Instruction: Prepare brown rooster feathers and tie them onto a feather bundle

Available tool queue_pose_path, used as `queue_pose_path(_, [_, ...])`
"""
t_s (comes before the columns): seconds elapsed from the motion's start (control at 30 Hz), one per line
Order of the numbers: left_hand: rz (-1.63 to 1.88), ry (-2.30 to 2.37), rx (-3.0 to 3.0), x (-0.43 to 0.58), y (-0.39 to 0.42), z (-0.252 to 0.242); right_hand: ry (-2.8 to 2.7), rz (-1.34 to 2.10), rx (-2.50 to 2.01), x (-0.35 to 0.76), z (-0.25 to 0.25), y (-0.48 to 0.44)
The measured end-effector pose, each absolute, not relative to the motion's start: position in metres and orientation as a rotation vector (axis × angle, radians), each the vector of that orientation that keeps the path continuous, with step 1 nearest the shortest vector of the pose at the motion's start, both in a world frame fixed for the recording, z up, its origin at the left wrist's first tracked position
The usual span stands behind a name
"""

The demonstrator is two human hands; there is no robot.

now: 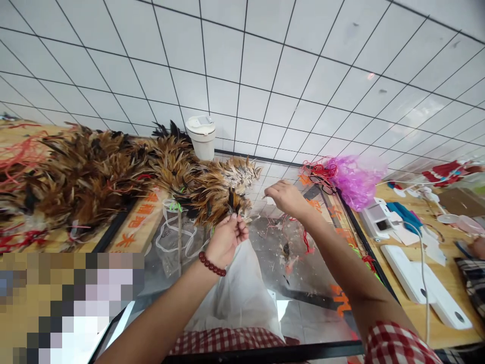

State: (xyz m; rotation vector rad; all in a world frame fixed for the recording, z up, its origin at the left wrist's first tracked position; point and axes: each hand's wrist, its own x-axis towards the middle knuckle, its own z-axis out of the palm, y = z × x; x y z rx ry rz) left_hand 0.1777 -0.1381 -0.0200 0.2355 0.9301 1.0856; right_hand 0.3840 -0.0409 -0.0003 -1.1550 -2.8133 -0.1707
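My left hand [229, 237], with a red bead bracelet [212, 264] on its wrist, pinches a small bunch of dark and brown feathers [234, 200] upright between thumb and fingers. Right behind it lies a big pile of brown and black feathers [210, 189], which stretches far to the left. My right hand [286, 197] hangs to the right of the pile, fingers bent together; whatever it pinches, if anything, is too small to make out. White cloth [242, 293] covers my lap below the left hand. A loose feather tuft [285, 250] lies on the glass surface at right.
A white lidded bin [202, 137] stands behind the pile against the tiled wall. Purple plastic [356, 179] and red cords [320, 169] lie at back right. White power strips [428, 288] and a cable are on the wooden table at right. Another person's hand [478, 247] shows at the right edge.
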Motion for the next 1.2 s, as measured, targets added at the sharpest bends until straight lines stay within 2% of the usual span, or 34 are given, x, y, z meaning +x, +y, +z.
queue_pose_path(0.13, [1.016,1.011,0.265,0.193,-0.137,-0.017,-2.981,-0.218,-0.801,0.365,0.041,-0.102])
queue_pose_path(0.23, [0.929,0.982,0.346,0.209,-0.143,-0.015,-3.074,-0.244,-0.691,0.357,0.054,-0.127])
queue_pose_path(0.47, [0.801,0.953,0.604,0.225,-0.165,-0.017,-3.153,-0.574,-0.664,0.362,0.052,-0.148])
queue_pose_path(0.6, [0.744,0.769,0.612,0.221,-0.173,-0.021,-3.047,-0.548,-0.741,0.378,0.055,-0.158])
queue_pose_path(0.7, [0.806,0.746,0.614,0.220,-0.178,-0.021,-2.586,-0.289,-1.236,0.404,0.047,-0.164])
queue_pose_path(0.77, [0.843,0.756,0.632,0.222,-0.180,-0.019,-2.185,0.165,-1.465,0.420,0.033,-0.168])
queue_pose_path(0.87, [0.788,0.705,0.666,0.228,-0.182,-0.017,-1.788,1.133,-1.301,0.425,0.004,-0.174])
queue_pose_path(0.93, [0.721,0.654,0.684,0.232,-0.184,-0.018,-1.531,1.512,-1.112,0.417,-0.013,-0.178])
queue_pose_path(1.03, [0.602,0.586,0.651,0.233,-0.185,-0.022,-1.286,1.612,-1.056,0.402,-0.026,-0.182])
queue_pose_path(1.2, [0.397,0.378,0.455,0.223,-0.180,-0.030,-1.208,1.605,-1.086,0.400,-0.029,-0.180])
